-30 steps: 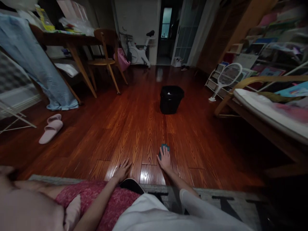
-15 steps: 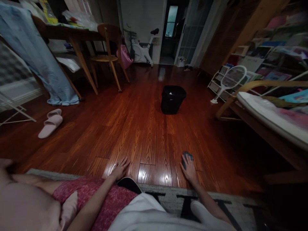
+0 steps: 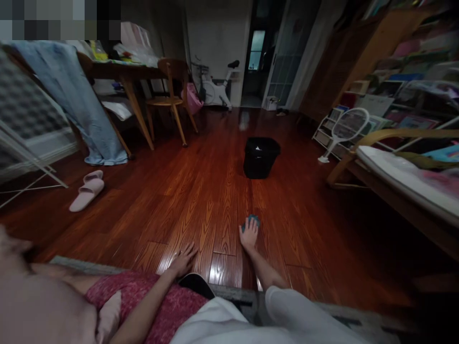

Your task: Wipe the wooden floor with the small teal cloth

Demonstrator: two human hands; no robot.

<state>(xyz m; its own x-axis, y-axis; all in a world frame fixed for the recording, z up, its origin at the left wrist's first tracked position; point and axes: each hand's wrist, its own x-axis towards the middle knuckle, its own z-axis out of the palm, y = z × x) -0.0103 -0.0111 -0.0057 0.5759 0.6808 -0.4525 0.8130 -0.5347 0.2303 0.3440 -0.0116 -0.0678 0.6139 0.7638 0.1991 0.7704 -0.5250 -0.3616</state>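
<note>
Hands rest on a glossy red-brown wooden floor point(image 3: 201, 191), well apart from one another. The right hand point(image 3: 248, 235) lies flat with its fingers spread, pressing down on a small teal cloth point(image 3: 252, 220), of which only the far edge shows past the fingertips (the rest is hidden under the palm). It is laid over the cloth rather than closed around it. The left hand point(image 3: 182, 260) is planted palm-down on the bare boards just beyond the edge of a grey rug point(image 3: 89, 266), fingers splayed and holding nothing. A white sleeve point(image 3: 304, 317) covers the right forearm up to the wrist; pink patterned fabric point(image 3: 150, 298) lies across the person's lap near the left arm.

Further along the floor, straight ahead of the cloth and well apart from it, stands a black bin point(image 3: 260, 157). To the left, a pair of pink slippers point(image 3: 88, 191) sits near blue fabric point(image 3: 77, 105) hanging down to the floor by a wooden table point(image 3: 122, 71), with a wooden chair point(image 3: 172, 95) beside it. An exercise bike point(image 3: 217, 88) stands against the far wall. On the right, an electric fly swatter point(image 3: 344, 129) leans by a low shelf, next to a wooden-framed cushioned seat point(image 3: 394, 172).
</note>
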